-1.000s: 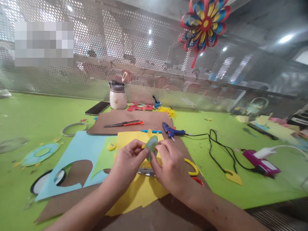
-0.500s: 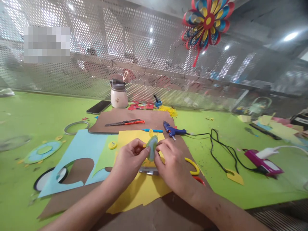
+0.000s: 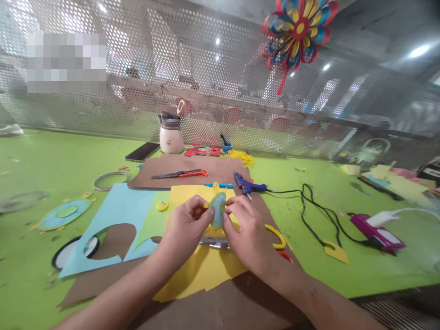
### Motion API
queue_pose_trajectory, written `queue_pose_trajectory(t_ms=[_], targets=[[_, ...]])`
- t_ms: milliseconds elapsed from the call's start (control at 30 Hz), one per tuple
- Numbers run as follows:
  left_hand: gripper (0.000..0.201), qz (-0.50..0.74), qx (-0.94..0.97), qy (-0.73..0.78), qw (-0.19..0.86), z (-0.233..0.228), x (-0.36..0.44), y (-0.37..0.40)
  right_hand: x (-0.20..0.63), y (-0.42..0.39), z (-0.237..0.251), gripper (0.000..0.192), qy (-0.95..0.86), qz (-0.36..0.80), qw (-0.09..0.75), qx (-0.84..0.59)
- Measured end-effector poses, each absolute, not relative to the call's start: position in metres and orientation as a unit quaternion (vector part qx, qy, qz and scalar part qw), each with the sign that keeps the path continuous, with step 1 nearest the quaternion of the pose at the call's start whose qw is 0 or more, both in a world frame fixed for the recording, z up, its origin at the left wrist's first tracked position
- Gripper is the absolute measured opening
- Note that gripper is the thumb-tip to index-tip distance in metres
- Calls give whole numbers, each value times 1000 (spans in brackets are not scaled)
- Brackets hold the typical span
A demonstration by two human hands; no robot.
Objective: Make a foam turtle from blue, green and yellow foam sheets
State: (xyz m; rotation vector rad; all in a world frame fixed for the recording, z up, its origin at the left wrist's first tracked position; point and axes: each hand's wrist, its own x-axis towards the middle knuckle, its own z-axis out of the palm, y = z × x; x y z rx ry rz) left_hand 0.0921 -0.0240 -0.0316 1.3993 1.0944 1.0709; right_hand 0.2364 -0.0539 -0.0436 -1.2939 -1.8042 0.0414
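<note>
Mid-frame, my left grip [image 3: 185, 223] and right grip [image 3: 248, 230] pinch the turtle-like paper cutout [image 3: 217, 214] — squeeze too hard and it could crease.

I see the left hand [image 3: 187, 224] pinching a blue-green disc [image 3: 217, 213], the right hand [image 3: 250, 233] apparently gripping its edge; glue gun [image 3: 250, 185] at the disc's two o'clock, bottle [image 3: 171, 139] at eleven.

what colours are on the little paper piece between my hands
The paper piece shows light blue and green, seen in the head view.
</note>
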Motion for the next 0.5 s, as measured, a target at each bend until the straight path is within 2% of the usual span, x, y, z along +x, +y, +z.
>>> queue_pose_trajectory(t_ms=[500], targets=[[21, 457, 538, 453, 545, -26, 93, -23, 246, -52, -42, 15, -706, 109, 486, -504]])
